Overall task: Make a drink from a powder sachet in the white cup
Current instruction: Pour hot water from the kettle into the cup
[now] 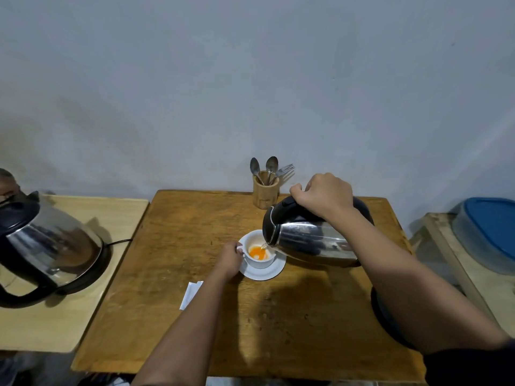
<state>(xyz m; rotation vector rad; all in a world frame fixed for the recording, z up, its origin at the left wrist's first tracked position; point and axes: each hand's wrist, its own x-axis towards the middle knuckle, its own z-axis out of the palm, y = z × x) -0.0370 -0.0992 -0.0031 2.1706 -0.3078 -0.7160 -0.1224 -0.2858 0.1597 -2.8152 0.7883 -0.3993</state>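
A white cup (262, 262) stands on a white saucer (274, 271) in the middle of the wooden table (172, 274). Orange liquid lies in its bottom. My left hand (229, 259) grips the cup's handle on its left side. My right hand (324, 195) holds the black handle of a steel kettle (306, 240), tipped left with its spout over the cup's right rim, and a thin stream of water runs into the cup. A white sachet (191, 293) lies flat on the table beside my left forearm.
A wooden holder (265, 193) with two spoons and a fork stands at the table's back edge. The kettle's black base (383, 310) sits at the right, partly hidden by my arm. A second steel kettle (50, 246) stands on a paler table to the left. At far right is a blue-lidded container (487, 232).
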